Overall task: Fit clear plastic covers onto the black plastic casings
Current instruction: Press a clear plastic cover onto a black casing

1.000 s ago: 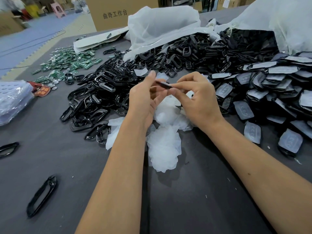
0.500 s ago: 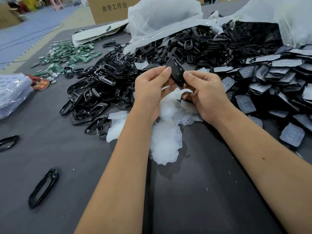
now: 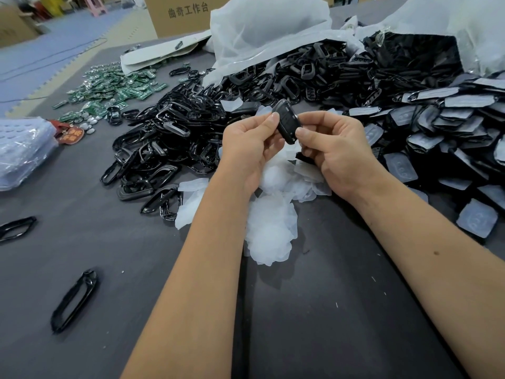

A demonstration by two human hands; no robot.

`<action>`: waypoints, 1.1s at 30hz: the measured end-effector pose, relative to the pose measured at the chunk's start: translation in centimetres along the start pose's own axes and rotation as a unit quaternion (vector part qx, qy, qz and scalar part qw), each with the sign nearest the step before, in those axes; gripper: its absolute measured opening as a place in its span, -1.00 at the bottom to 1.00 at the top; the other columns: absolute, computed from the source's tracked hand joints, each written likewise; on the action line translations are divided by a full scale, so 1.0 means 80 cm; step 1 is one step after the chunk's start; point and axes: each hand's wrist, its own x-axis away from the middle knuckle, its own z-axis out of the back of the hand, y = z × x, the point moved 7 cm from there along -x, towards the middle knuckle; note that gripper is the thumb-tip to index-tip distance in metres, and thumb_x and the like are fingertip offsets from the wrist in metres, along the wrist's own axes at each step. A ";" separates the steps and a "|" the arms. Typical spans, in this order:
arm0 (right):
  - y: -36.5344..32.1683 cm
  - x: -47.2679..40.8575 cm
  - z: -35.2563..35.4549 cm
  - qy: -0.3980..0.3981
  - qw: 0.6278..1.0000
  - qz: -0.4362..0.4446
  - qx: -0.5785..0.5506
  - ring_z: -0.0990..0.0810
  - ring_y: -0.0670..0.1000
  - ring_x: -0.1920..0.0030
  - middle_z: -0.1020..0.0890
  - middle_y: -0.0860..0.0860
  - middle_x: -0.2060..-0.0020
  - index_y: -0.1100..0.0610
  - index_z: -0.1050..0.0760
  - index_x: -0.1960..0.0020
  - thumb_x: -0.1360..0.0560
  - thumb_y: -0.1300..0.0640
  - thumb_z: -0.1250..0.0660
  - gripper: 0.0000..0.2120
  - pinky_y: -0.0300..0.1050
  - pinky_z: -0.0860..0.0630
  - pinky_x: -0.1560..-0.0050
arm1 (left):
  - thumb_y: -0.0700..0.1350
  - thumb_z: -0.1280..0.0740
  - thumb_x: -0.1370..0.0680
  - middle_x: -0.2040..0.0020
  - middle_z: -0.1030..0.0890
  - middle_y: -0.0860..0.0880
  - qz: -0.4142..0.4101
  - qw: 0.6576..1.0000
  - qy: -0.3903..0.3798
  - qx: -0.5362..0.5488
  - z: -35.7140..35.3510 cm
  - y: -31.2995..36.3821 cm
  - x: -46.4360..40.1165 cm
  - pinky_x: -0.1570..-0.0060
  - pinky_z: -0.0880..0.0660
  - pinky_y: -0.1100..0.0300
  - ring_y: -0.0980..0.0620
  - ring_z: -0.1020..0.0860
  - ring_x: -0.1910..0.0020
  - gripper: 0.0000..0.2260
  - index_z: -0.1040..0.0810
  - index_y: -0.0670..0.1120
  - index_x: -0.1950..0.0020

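A black plastic casing [image 3: 287,122] stands tilted on end between my two hands, above the table's middle. My left hand [image 3: 250,149] pinches its left edge with thumb and fingers. My right hand [image 3: 334,150] grips its right edge, thumb on the front. Whether a clear cover sits on it I cannot tell. A heap of clear plastic covers [image 3: 270,217] lies on the table just under my hands. Loose black casing frames [image 3: 164,149] are piled to the left and behind. Casings with covers fitted [image 3: 448,132] are stacked at the right.
Green circuit boards [image 3: 109,91] lie at the far left. A plastic bag [image 3: 24,151] sits at the left edge. Two stray black frames [image 3: 73,302] lie on the grey table [image 3: 328,324] near me. White bags [image 3: 267,31] and a cardboard box [image 3: 177,15] stand behind.
The casing lay flat between my fingertips a second ago. Both hands have turned it up on end and lifted it slightly; both keep hold of it.
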 end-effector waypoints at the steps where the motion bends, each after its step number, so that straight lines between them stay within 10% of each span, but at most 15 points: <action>1: 0.000 0.000 -0.001 -0.006 1.000 -0.007 -0.018 -0.52 -0.07 0.32 -0.60 -0.03 0.30 0.18 -0.64 -0.10 -0.55 0.33 -0.44 -0.84 -0.07 -0.61 0.47 | -0.27 -0.37 -0.63 0.16 -0.63 -0.18 0.000 1.000 0.002 0.001 0.001 0.001 -0.001 0.31 -0.56 0.32 0.05 -0.52 0.28 -0.89 -0.67 -0.30 -0.02; 9: 0.003 0.003 -0.004 0.005 0.997 -0.051 -0.053 -0.64 0.09 0.14 -0.66 0.18 -0.02 0.21 -0.59 -0.26 -0.63 0.27 -0.37 -0.78 0.02 -0.61 0.35 | -0.27 -0.39 -0.62 0.22 -0.65 -0.14 -0.025 0.997 -0.028 -0.070 -0.001 -0.003 -0.003 0.31 -0.54 0.32 0.07 -0.53 0.30 -0.82 -0.72 -0.15 0.16; 16: 0.001 0.006 0.002 0.002 0.995 -0.048 -0.083 -0.69 0.05 0.20 -0.71 0.08 0.11 0.20 -0.59 -0.20 -0.58 0.35 -0.39 -0.78 0.02 -0.64 0.42 | -0.29 -0.38 -0.61 0.24 -0.64 -0.13 -0.020 0.996 -0.050 -0.075 -0.004 -0.001 0.001 0.34 -0.52 0.32 0.07 -0.50 0.32 -0.85 -0.71 -0.19 0.11; 20: -0.020 0.010 0.013 0.024 0.998 0.035 0.054 -0.71 0.04 0.20 -0.70 0.07 0.21 0.18 -0.60 -0.19 -0.55 0.38 -0.44 -0.75 0.18 -0.71 0.10 | -0.29 -0.38 -0.62 0.26 -0.66 -0.11 -0.061 0.985 -0.051 -0.150 -0.007 0.009 0.005 0.24 -0.59 0.27 0.10 -0.56 0.34 -0.91 -0.69 -0.20 0.03; 28: -0.119 0.036 0.057 0.087 0.878 0.238 0.406 -0.60 -0.16 0.24 -0.67 -0.19 0.22 0.04 -0.74 0.01 -0.47 0.28 -0.50 -0.81 -0.39 -0.46 0.17 | -0.18 -0.25 -0.71 0.15 -0.72 -0.17 -0.063 0.981 -0.120 -0.139 -0.080 0.016 0.010 0.07 -0.62 0.13 -0.07 -0.68 0.19 -0.71 -0.71 -0.22 0.06; 33: -0.170 0.055 0.108 0.174 0.747 0.265 0.584 -0.61 0.10 -0.04 -0.69 0.09 0.03 0.14 -0.72 -0.11 -0.51 0.35 -0.39 -0.75 -0.07 -0.50 -0.09 | 0.01 -0.19 -0.72 0.06 -0.72 -0.07 -0.133 0.935 -0.170 -0.282 -0.187 0.013 0.010 -0.13 -0.61 -0.10 -0.07 -0.68 0.06 -0.65 -0.66 -0.15 0.06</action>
